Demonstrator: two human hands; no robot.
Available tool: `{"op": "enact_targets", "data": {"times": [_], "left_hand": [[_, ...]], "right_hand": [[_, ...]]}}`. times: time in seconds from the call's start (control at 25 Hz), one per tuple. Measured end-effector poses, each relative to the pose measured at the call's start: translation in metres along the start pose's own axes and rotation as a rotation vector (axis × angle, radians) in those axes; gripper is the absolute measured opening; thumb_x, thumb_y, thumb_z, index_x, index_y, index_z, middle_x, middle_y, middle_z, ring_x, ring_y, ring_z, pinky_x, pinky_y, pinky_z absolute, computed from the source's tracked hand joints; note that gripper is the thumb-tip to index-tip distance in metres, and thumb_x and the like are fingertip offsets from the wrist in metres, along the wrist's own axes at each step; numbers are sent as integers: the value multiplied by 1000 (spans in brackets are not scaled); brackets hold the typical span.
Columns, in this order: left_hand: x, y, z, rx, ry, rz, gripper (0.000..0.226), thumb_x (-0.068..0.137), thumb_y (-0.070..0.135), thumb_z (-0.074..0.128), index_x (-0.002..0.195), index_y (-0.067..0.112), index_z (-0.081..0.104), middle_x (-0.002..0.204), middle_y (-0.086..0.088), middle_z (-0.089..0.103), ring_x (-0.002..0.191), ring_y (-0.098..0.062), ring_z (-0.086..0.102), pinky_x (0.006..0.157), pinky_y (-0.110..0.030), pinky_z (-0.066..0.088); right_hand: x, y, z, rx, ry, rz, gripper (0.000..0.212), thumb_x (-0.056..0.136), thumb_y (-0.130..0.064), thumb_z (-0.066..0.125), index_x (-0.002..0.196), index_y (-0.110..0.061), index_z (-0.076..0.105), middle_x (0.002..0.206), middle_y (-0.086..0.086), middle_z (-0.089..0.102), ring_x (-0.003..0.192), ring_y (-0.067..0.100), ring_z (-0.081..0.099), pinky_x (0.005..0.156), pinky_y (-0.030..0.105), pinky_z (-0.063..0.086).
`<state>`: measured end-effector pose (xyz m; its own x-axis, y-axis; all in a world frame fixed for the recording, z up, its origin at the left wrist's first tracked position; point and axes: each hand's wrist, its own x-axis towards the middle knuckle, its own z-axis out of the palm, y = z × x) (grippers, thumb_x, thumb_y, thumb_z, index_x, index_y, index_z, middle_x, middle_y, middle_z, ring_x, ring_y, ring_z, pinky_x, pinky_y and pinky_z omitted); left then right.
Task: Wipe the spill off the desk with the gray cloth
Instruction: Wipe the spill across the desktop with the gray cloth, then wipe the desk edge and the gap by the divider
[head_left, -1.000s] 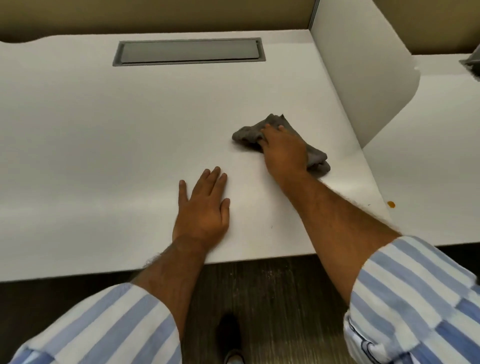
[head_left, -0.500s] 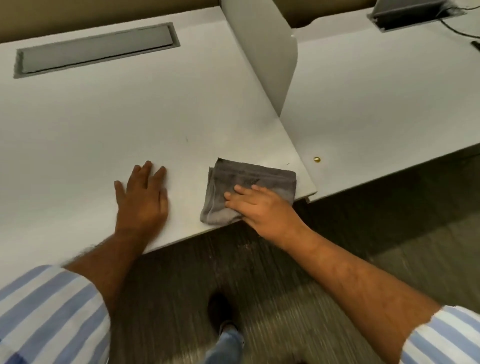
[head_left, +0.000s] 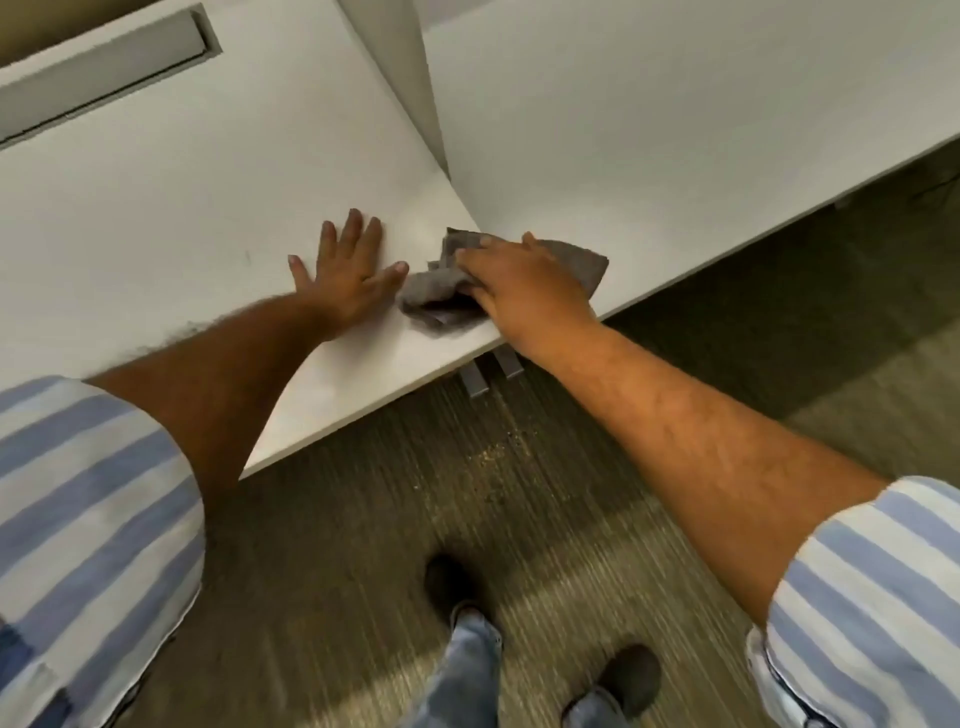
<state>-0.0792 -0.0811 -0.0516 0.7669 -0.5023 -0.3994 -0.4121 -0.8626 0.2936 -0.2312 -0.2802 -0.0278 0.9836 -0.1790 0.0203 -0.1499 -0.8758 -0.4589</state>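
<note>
The gray cloth (head_left: 436, 299) lies crumpled on the white desk (head_left: 182, 208) close to its front edge, where the divider panel ends. My right hand (head_left: 519, 280) presses down on the cloth and covers its middle; cloth shows on both sides of the hand. My left hand (head_left: 348, 270) rests flat on the desk just left of the cloth, fingers spread, holding nothing. No spill is visible on the desk surface.
A white divider panel (head_left: 400, 78) stands between this desk and the neighbouring white desk (head_left: 675, 130). A gray recessed cable tray (head_left: 104, 73) sits at the back left. Crumbs lie on the dark carpet (head_left: 498, 457) below the edge, near my shoes.
The cloth has gone from spread flat to bunched up and now sits by the divider's end. My right hand moved with it. The view has shifted right and tilted.
</note>
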Motion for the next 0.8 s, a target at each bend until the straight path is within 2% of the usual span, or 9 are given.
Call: {"op": "enact_targets", "data": {"times": [0.08,0.16,0.28,0.32,0.4,0.48,0.56,0.68,0.8], "left_hand": [[14,4,3,95,-76,-52,94,96,82,28,167,35,-14,175,6,-27,160,-26,-27,122,-68,-14],[15,3,0,115,-106,-81,113,79,98,22,165,37,-18,173,8,-31,159,-26,-30,121,-68,-14],[10,13,3,147,-118,-87,136,56,111,18,164,37,-20,173,8,-32,159,-26,-30,121,-68,-13],[9,17,3,160,-101,-95,138,55,112,18,165,36,-19,173,7,-31,160,-26,-29,122,-68,-12],[8,22,1,170,-79,-116,138,57,112,20,165,35,-18,174,7,-29,161,-26,-26,123,-68,-9],[10,16,7,193,-47,-107,132,63,110,22,165,36,-16,175,9,-25,162,-25,-23,124,-69,-8],[10,16,10,201,6,-106,125,69,107,23,166,36,-12,177,9,-20,163,-25,-19,124,-69,-6],[8,15,17,234,52,-99,122,72,106,21,167,36,-10,178,9,-17,164,-25,-16,123,-70,-5],[5,25,8,233,-18,-137,123,72,104,25,166,35,-13,176,10,-22,163,-24,-20,125,-70,-4]], "right_hand": [[-12,4,13,29,-17,-26,36,107,-24,54,141,-19,65,151,10,61,145,28,48,127,45,19],[-31,15,13,72,9,-102,33,105,-24,57,136,-17,68,149,12,63,145,27,50,129,47,16],[-63,46,11,201,155,-90,27,106,-24,57,130,-20,71,131,6,75,127,22,64,129,50,20],[-71,55,11,323,239,-24,27,107,-24,56,130,-20,70,124,4,77,119,21,67,127,52,30],[-88,63,16,716,405,139,25,109,-24,54,127,-17,70,113,0,77,109,17,70,107,46,54],[-102,65,25,1073,635,308,21,109,-28,52,120,-23,70,107,-11,74,107,6,70,95,29,59],[-116,65,44,1285,817,457,20,109,-27,52,121,-28,68,109,-14,74,109,1,70,94,22,56],[-136,49,80,1416,845,560,26,110,-25,51,131,-23,66,115,-12,75,115,3,70,97,24,56],[-132,28,108,1361,791,574,30,111,-19,48,135,-10,63,115,-11,72,110,-2,69,91,17,55]]}}
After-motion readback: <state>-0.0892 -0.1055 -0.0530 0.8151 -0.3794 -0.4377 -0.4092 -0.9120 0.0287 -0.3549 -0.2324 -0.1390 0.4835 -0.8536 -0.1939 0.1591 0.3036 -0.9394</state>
